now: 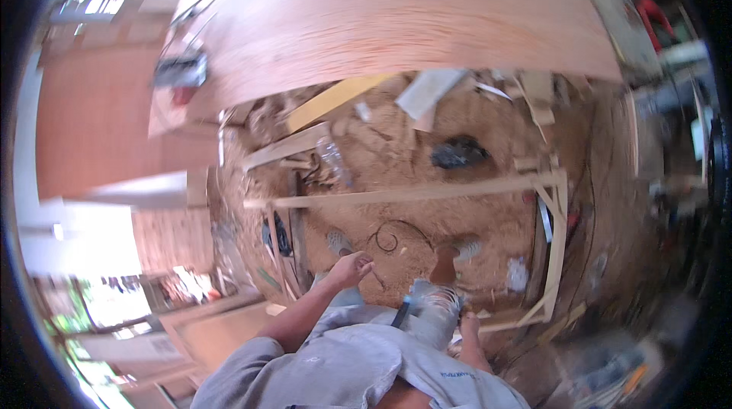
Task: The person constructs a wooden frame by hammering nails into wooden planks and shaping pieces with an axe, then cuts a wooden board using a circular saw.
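Observation:
My left hand (pixel 352 267) reaches forward over the sawdust floor with its fingers curled together; nothing clear shows in it. It hovers above my left shoe (pixel 339 242), near a looped black cable (pixel 389 238). My right hand (pixel 468 327) hangs beside my right thigh, mostly hidden and blurred. A dark blue-tipped tool (pixel 401 311) sticks up at my waist between the two arms. A big plywood sheet (pixel 396 12) fills the upper view.
A thin wooden frame (pixel 412 193) lies on the sawdust around my feet, its right side (pixel 559 245) running toward me. Offcuts, a yellow board (pixel 335 100), a clear bottle (pixel 334 157) and a black lump (pixel 457 152) lie beyond. Brick wall and boards stand at left.

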`<state>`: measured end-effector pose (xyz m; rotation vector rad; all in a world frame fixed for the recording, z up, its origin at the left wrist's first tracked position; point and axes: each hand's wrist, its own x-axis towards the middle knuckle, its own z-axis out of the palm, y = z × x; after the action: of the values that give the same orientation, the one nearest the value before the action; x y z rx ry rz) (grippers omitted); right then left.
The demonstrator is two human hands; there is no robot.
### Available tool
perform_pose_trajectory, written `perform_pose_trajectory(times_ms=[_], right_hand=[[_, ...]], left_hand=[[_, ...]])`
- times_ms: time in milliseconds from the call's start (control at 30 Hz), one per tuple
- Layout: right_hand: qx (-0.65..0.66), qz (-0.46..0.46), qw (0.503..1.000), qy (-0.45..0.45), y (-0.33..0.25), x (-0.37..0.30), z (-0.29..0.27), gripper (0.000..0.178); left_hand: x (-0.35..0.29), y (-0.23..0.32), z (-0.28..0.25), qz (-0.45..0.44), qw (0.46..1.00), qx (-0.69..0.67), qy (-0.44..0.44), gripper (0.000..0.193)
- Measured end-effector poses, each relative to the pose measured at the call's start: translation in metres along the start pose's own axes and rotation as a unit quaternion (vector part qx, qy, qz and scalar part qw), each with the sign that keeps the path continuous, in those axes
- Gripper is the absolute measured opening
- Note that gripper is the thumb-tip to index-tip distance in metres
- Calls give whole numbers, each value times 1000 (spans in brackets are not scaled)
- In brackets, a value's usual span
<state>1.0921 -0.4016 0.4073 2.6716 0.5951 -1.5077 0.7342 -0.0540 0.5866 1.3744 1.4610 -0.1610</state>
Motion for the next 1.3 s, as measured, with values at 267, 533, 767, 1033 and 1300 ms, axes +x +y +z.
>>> perform_pose_trajectory(times_ms=[267, 533, 767, 1033, 1300], right_hand=[[-159, -131, 976, 69, -86, -63, 48, 35], [-76, 79, 988, 109, -32, -162, 73, 29], [450, 155, 876, 83, 24, -85, -2, 26], [107, 59, 944, 305, 201, 358, -191, 36], [148, 132, 954, 226, 275, 679, -303, 47]], left_hand=[[-41, -242, -147, -86, 991, 74, 77, 37], [67, -199, -150, 17, 984, 177, 22, 41], [217, -23, -9, 101, 963, 247, -36, 35], [507, 269, 390, 382, 893, 222, -89, 53], [734, 391, 638, 385, 860, 331, -40, 107]])
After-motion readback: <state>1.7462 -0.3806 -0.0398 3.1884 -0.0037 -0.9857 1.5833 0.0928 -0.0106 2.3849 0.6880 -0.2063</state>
